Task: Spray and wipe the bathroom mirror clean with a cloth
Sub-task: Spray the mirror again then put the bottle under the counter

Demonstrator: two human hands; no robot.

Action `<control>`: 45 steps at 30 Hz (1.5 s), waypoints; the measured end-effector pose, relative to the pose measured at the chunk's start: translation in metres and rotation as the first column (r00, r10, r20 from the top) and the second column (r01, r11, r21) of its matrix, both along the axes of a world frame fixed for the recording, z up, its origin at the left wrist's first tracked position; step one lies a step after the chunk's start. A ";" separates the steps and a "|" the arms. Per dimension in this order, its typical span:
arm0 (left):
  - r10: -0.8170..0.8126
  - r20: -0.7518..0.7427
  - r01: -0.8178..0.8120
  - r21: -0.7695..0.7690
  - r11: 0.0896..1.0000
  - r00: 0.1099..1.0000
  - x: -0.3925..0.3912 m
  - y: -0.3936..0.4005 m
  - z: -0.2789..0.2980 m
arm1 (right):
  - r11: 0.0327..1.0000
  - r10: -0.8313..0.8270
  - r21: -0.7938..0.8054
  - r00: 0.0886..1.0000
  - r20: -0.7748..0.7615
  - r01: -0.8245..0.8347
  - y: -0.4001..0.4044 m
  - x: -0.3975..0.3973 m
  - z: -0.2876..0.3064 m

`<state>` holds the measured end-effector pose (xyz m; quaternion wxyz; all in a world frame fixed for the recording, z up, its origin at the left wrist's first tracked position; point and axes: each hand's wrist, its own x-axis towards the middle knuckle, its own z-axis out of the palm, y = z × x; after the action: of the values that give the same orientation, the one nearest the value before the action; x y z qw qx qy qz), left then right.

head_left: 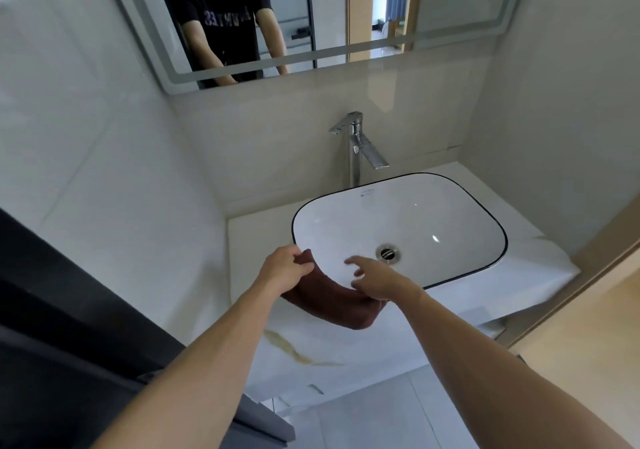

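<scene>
The dark brown folded cloth [332, 305] is pinched by the left hand [285, 268] and underlain by the loose-fingered right hand [375, 280], while the frameless wall mirror [346, 8] appears unsprayed and unwiped.

I see a dark brown cloth [332, 305], rumpled, draped along the near rim of the basin [398, 230], mirror [311, 15] on the wall above the basin, tilted in view

Pale tiled walls [104, 171], white marble vanity [311, 344], grey floor [381, 414].
</scene>
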<state>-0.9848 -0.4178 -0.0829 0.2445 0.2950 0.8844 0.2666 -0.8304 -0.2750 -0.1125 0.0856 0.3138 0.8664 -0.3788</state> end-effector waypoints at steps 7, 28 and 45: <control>-0.430 -0.297 0.496 0.203 0.844 0.853 0.035 0.045 0.078 | 0.965 0.148 0.263 0.854 -0.499 -0.013 0.029 0.010 0.066; -0.709 -0.480 0.833 0.088 0.546 0.516 0.239 0.160 0.174 | 0.828 -0.381 0.069 0.648 -0.659 0.556 0.060 0.248 0.184; -0.685 -0.439 0.813 0.271 0.516 0.581 0.361 0.172 0.087 | 0.453 -0.811 0.063 0.441 -0.385 0.889 0.050 0.458 0.047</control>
<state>-0.6242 -0.2460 0.0037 0.1355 0.7320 0.6046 0.2834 -0.3720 -0.2249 -0.0656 -0.2920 0.6558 0.6298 -0.2967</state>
